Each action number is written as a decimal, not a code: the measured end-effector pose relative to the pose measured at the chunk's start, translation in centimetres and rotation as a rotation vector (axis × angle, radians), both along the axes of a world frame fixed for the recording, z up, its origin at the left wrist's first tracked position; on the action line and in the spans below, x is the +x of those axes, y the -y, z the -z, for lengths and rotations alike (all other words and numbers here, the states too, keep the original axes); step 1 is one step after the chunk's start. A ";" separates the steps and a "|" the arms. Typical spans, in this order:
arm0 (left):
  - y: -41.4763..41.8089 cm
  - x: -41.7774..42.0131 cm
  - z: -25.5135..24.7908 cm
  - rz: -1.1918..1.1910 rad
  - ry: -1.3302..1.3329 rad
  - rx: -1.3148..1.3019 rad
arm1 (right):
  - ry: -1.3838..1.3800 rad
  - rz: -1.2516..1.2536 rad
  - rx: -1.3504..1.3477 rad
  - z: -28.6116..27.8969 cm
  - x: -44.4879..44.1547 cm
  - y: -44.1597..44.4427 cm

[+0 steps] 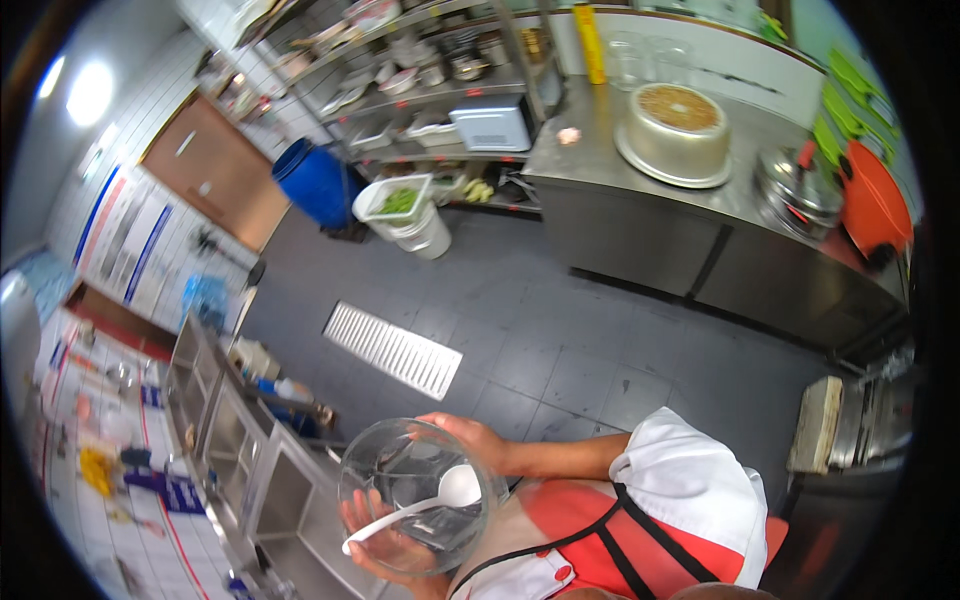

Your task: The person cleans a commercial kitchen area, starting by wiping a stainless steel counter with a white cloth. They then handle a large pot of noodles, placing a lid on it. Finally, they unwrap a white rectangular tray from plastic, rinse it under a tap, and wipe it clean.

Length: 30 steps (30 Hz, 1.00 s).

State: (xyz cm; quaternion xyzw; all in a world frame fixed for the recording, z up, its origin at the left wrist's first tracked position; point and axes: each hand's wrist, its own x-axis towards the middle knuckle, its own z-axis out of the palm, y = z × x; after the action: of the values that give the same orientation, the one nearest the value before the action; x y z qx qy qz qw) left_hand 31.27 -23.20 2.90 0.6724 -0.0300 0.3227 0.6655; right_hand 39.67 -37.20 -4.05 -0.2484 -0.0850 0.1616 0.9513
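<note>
A clear glass bowl (427, 450) is held at the front of my body, tilted so that I look into it. Inside rests a white ladle (459, 486), its bowl near the glass wall closest to me and its handle reaching past the opposite rim. My right hand (472, 441) grips the rim on the upper side of the picture. From beneath, my left hand (397, 544) supports the bowl; its fingers show through the glass. The left thumb lies close to the ladle handle's end, though whether it presses on it I cannot tell.
Steel sinks (300, 510) stand beyond the bowl at lower left. A slotted drain grate (394, 349) is set in the tiled floor. White buckets (424, 232) and a blue barrel (315, 180) stand by the shelving (442, 97). A steel counter (585, 161) bears a large upturned pot (679, 142).
</note>
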 end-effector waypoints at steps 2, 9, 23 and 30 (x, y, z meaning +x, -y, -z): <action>1.6 2.5 -0.9 0.161 -0.137 -0.296 | 0.009 0.139 -0.048 0.5 1.0 2.4; 6.3 11.4 -0.1 0.570 -0.376 -0.444 | -0.158 0.505 -0.116 -0.9 1.7 9.9; 20.2 23.6 2.5 1.354 -0.594 -0.430 | -0.226 1.280 -0.318 -1.5 0.3 18.6; 31.8 23.0 3.1 1.559 -0.775 -0.312 | -0.507 1.501 -0.290 -2.7 -3.0 25.5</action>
State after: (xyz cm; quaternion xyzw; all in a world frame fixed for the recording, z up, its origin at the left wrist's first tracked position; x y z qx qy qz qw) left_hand 54.31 -54.97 -0.24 0.4244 -0.2077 -0.4730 0.7436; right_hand 36.70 -62.68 -1.35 -0.3160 0.3450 -0.4597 0.7548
